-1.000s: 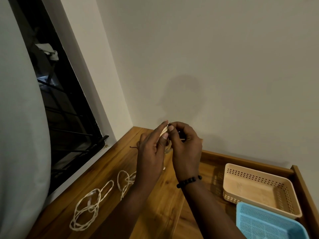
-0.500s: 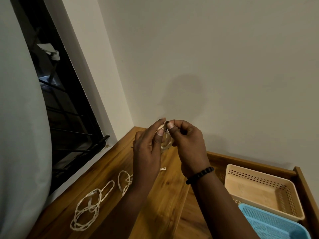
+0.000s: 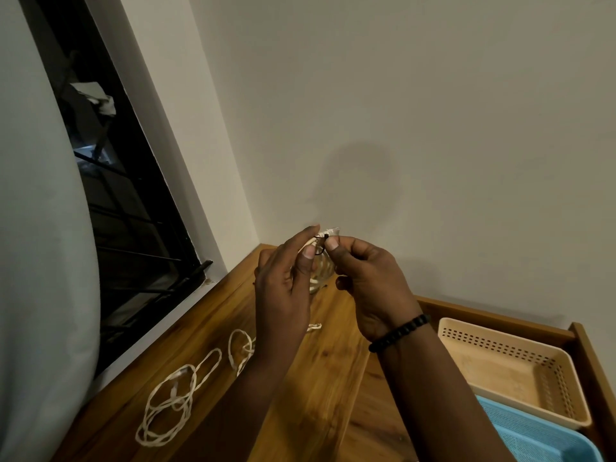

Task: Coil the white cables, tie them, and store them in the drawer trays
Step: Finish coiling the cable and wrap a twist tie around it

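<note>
both hands pinch one coil (image 3: pixel 320 271) at its top: left hand (image 3: pixel 283 295) bunches the loops, right hand (image 3: pixel 370 281) works a thin black tie (image 3: pixel 322 243). light, limp, springy; hold the bunch.

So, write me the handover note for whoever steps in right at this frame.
Left hand and right hand together hold a coiled white cable above the wooden top, pinching a thin black tie at the coil's top; tying is under way. Two loose white cables lie on the left, uncoiled. The beige tray and blue tray hold no cables. Left: finish the tie, store it, do the other two.
</note>
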